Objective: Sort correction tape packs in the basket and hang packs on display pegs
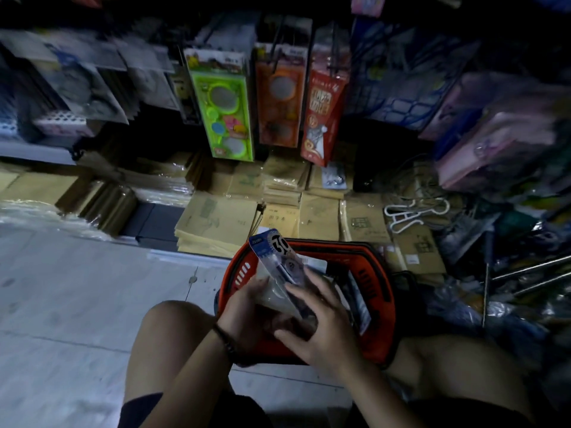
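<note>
Sorting step, I judge; my left hand [244, 307] and right hand [324, 322] clamp correction tape packs [279, 257] over the basket [375, 273]; hanging next requires lifting far.

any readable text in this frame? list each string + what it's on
"30": card top of the correction tape pack held over the red basket.
Small blue label at that pack's corner: too blurred.
Red hanging pack: large characters, too blurred.
Green hanging pack, orange hanging pack: headers unreadable.
Brown paper packs: faint print, unreadable.
</note>
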A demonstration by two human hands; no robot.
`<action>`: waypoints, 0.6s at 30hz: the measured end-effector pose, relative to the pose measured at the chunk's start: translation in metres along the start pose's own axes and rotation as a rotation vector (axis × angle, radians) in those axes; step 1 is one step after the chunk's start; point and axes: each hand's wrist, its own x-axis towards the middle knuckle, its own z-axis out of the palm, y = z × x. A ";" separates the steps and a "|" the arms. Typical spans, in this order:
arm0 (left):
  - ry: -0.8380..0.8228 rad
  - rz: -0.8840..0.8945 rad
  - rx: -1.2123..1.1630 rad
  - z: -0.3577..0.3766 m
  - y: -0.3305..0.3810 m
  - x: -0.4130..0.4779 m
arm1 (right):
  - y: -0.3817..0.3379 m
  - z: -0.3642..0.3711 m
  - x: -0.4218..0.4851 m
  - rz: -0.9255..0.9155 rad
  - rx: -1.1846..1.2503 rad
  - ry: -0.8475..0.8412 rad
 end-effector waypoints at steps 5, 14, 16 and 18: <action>-0.064 0.169 0.069 0.012 0.003 -0.008 | -0.014 -0.017 -0.004 0.018 -0.036 0.104; -0.094 0.514 0.261 0.097 0.035 -0.045 | -0.054 -0.070 0.027 -0.032 -0.074 0.258; -0.072 0.540 0.250 0.121 0.053 -0.055 | -0.066 -0.090 0.043 -0.036 -0.053 0.296; -0.091 0.583 0.273 0.147 0.073 -0.066 | -0.079 -0.114 0.062 -0.043 -0.062 0.318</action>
